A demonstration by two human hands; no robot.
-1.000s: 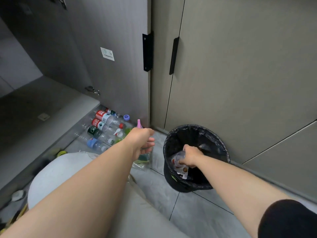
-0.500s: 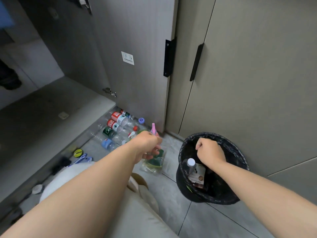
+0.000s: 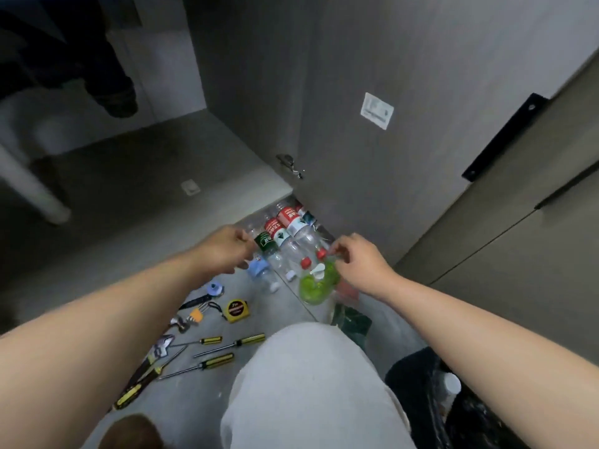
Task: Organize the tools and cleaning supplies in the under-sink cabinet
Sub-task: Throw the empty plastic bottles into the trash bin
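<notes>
Several plastic bottles [image 3: 281, 233] lie side by side on the floor against the open cabinet door [image 3: 356, 140]. A green bottle [image 3: 316, 286] lies at their near end. My left hand [image 3: 227, 249] hovers by the green-labelled bottle [image 3: 266, 242], fingers loosely curled, nothing in it. My right hand [image 3: 356, 262] is over the green bottle, fingertips at its upper edge near a red cap [image 3: 321, 253]; no firm grip shows. Hand tools lie on the floor at left: a yellow tape measure [image 3: 236, 311], three yellow-handled screwdrivers [image 3: 223, 358] and a wrench [image 3: 163, 346].
The open cabinet's floor [image 3: 129, 176] stretches left, with a white pipe [image 3: 29, 186] standing on it. A black-lined trash bin [image 3: 418, 393] stands at lower right. A green sponge pack [image 3: 351, 322] lies by my knee [image 3: 308, 384]. Closed cabinet doors [image 3: 518, 238] line the right.
My right hand left the trash bin and came over to the green bottle. My left hand let go of the pink-capped item and moved to the bottle row. The view swung left.
</notes>
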